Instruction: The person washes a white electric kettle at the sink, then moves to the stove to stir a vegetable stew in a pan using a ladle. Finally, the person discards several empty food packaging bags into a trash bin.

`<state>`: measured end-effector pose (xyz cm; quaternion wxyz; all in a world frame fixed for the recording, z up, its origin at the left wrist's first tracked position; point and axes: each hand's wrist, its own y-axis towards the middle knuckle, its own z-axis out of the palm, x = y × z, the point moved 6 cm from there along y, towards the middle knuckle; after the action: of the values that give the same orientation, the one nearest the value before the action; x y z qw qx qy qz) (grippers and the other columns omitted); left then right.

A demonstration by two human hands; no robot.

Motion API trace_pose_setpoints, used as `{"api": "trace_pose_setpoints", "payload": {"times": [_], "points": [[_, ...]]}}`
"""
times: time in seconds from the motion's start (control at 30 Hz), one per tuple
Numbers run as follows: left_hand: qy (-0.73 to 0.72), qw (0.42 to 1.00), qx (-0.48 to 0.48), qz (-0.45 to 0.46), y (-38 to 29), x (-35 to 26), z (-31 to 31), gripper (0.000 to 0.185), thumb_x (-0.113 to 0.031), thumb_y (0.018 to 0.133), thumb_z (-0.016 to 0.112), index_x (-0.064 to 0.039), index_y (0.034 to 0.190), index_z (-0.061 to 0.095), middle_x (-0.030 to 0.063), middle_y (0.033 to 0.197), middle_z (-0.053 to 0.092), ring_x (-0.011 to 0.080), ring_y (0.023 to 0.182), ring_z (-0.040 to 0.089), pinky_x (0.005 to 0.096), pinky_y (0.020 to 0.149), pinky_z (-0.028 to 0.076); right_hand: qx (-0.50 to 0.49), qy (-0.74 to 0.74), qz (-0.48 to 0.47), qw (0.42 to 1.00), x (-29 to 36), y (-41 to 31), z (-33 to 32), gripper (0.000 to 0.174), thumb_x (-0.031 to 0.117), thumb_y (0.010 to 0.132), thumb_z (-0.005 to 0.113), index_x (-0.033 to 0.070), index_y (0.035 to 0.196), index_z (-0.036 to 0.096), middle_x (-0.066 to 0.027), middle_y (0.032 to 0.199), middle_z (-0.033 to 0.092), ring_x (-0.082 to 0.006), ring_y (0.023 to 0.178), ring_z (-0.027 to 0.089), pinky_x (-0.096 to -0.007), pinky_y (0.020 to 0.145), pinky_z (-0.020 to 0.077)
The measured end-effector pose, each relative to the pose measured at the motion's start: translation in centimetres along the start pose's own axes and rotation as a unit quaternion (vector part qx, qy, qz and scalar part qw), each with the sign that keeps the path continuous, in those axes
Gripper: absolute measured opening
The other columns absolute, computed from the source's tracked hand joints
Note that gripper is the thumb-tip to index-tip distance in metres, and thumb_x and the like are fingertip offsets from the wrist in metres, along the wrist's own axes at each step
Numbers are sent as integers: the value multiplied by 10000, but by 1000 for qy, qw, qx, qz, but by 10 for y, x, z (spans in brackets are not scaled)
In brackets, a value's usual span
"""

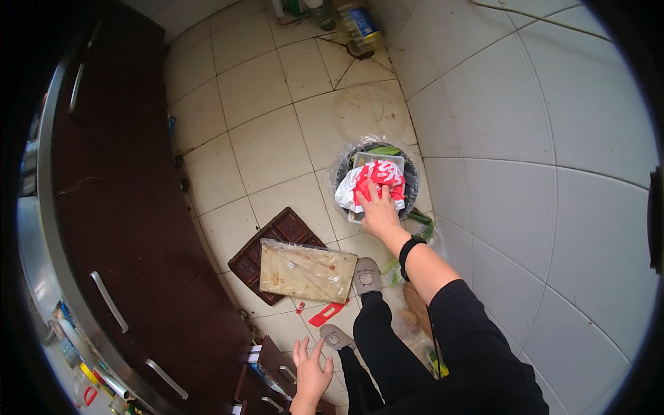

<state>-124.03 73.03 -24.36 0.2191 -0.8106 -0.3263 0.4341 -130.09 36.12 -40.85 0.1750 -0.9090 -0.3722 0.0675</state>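
Note:
My right hand [379, 212] rests with spread fingers on a crumpled red and white plastic bag [381, 181]. Under that bag lies a clear plastic container [363, 156], inside a round trash bin [412, 181] lined with a transparent bag. Green leaves [384, 150] show at the bin's far side. Whether my fingertips press or pinch the bag is hard to see. My left hand [313, 371] hangs low in front of me, fingers apart and holding nothing, beside the open drawers [275, 358].
A dark brown panel [298, 228] lies on the tiled floor, partly under a stained pale board [308, 272] with plastic film. Red scraps [327, 314] lie near my slippers [367, 277]. Dark cabinets [135, 218] line the left, a tiled wall [498, 207] the right. Bottles [360, 26] stand beyond.

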Motion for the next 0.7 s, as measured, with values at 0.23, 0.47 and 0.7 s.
{"api": "trace_pose_setpoints", "payload": {"times": [0.23,0.47,0.7], "points": [[-81,994,5,-75,18,16,36,519,-120,783,696,-77,1283,564,236,1402,380,441,1349,280,486,1097,297,178,63,13,982,-12,45,59,592,342,865,431,84,1398,456,-197,1545,233,-516,1276,307,-496,1111,277],[-144,985,-4,-97,29,19,51,504,-131,808,688,-75,1291,556,230,1397,384,441,1336,298,488,1094,293,245,43,7,969,-19,73,78,550,322,885,444,51,1362,476,-145,1533,278,-445,1334,270,-462,1104,301],[-152,980,-35,-121,20,33,47,491,-137,813,689,-72,1281,558,230,1399,378,449,1324,309,494,1088,300,273,119,138,945,-21,97,95,565,280,857,435,77,1383,467,-91,1499,370,-366,1341,366,-444,1095,348]]}}
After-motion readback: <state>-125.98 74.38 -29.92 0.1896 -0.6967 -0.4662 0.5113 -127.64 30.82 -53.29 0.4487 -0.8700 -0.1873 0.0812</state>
